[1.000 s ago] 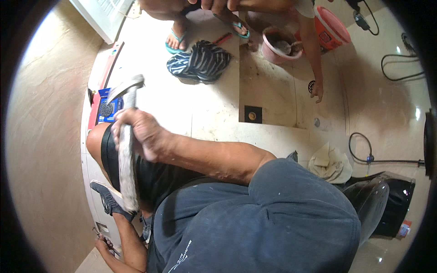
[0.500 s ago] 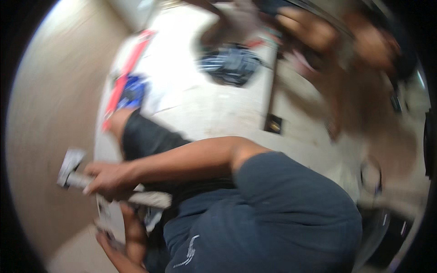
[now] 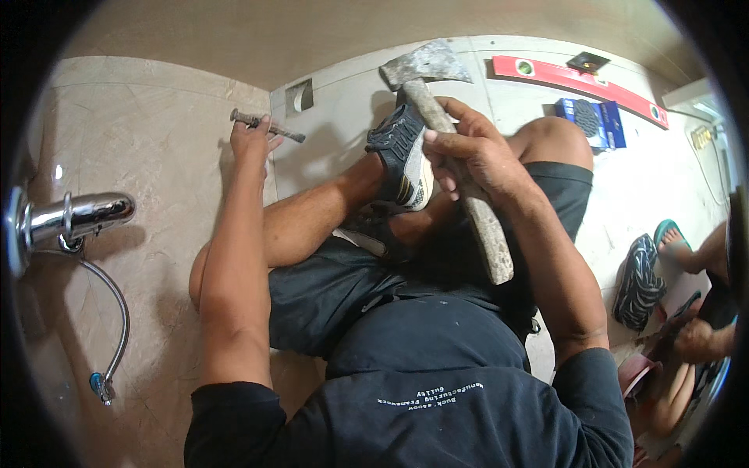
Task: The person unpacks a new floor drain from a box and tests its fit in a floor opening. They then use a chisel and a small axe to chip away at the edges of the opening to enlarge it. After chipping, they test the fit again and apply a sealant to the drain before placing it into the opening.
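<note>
My left hand [image 3: 251, 139] holds a grey metal chisel [image 3: 267, 125] level against the beige wall tile, its tip pointing right toward the tile's edge. My right hand [image 3: 476, 152] grips the dusty wooden handle of a hammer-axe; its grey metal head [image 3: 425, 64] is raised above my dark sports shoe [image 3: 402, 156]. I sit with legs folded on the white floor, in dark shorts and a dark shirt.
A chrome tap [image 3: 70, 220] with a flexible hose [image 3: 113, 312] juts from the wall at left. A small rectangular hole [image 3: 299, 95] shows low by the wall. A red spirit level [image 3: 581, 78] and a blue box [image 3: 593, 121] lie on the floor. Another person's hand and sandalled foot [image 3: 663, 234] are at right.
The view swung from the floor and other person toward the wall. My right hand carried the hammer-axe round; my left hand now holds the chisel on the tile.
</note>
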Motion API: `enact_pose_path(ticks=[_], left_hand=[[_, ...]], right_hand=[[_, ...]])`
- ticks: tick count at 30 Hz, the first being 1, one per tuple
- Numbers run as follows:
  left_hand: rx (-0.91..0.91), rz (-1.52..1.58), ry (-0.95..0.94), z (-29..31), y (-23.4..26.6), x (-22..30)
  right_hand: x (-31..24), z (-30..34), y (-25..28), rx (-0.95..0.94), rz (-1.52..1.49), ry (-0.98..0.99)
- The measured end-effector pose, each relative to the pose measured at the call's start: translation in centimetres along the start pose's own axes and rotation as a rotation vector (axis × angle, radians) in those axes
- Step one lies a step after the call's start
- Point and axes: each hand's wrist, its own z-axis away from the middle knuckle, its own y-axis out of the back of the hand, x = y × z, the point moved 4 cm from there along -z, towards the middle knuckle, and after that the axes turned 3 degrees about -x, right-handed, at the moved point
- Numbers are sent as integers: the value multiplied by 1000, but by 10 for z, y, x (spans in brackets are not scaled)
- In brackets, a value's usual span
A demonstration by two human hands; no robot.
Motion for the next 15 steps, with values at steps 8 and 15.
enact_pose_path(ticks=[8,15], left_hand=[[119,-7,61,-14,-17,22],[216,114,-68,-95,-19,-18]], right_hand=[[31,-31,22,93,0,-79],[38,-60,19,163,8,-162]])
